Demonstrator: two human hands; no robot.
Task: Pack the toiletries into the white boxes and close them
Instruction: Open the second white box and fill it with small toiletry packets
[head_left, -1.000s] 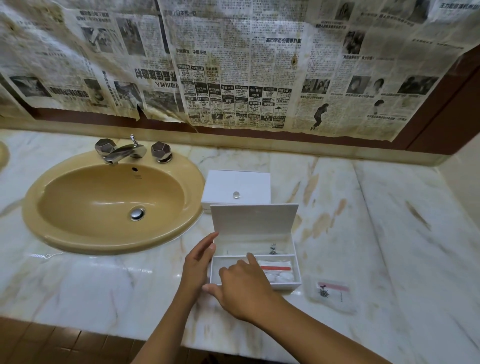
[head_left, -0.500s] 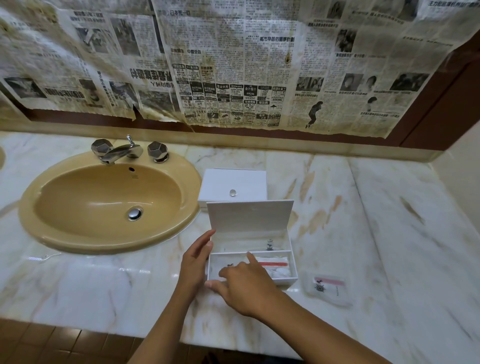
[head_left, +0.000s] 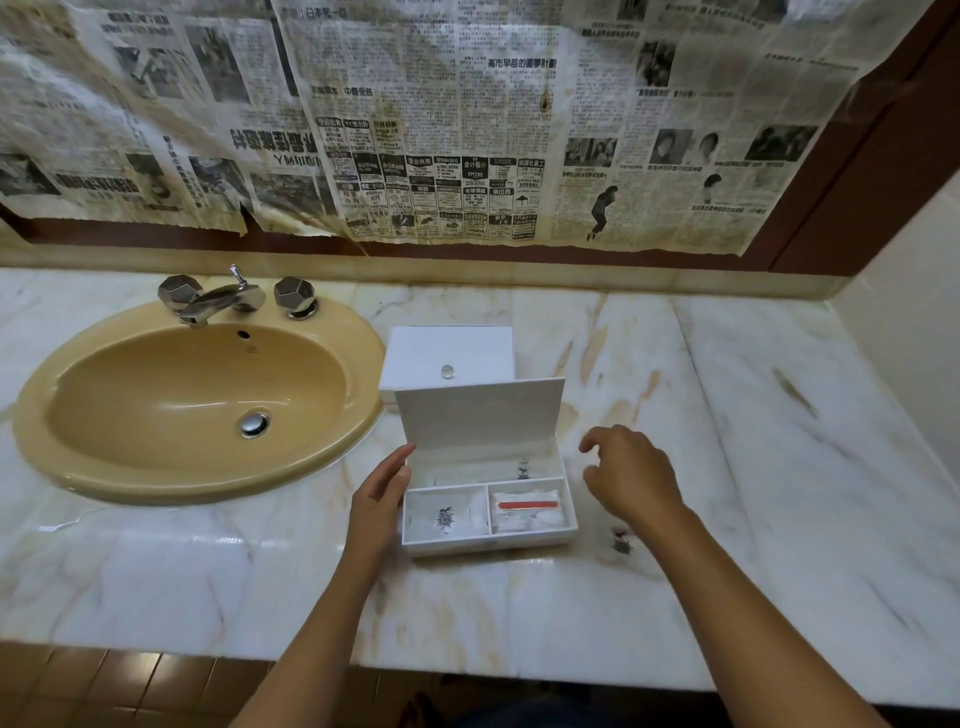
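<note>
My left hand (head_left: 378, 499) lies flat along the left wall of the open white box (head_left: 491, 540), fingers straight and steadying it, gripping nothing. My right hand (head_left: 626, 475) hovers just beside the box's right side, fingers loosely curled and holding nothing. Under my right wrist one clear sachet (head_left: 621, 543) with a dark emblem sits on the marble counter (head_left: 779, 467), near the box but outside it, so I judge it is not yet packed. Inside the box, the near left compartment holds a clear packet with an emblem (head_left: 445, 518), the near right one a white packet with a red strip (head_left: 527, 512), and the long rear compartment shows another small packet (head_left: 522, 467), though I cannot tell exactly what it is. The lid (head_left: 480, 415) stands upright at the back, so this box looks mostly filled and needs that last sachet and closing. Just behind it the second white box (head_left: 449, 356) sits with its lid down and a small knob on top, apparently done. Further left is the yellow sink (head_left: 197, 400).
</note>
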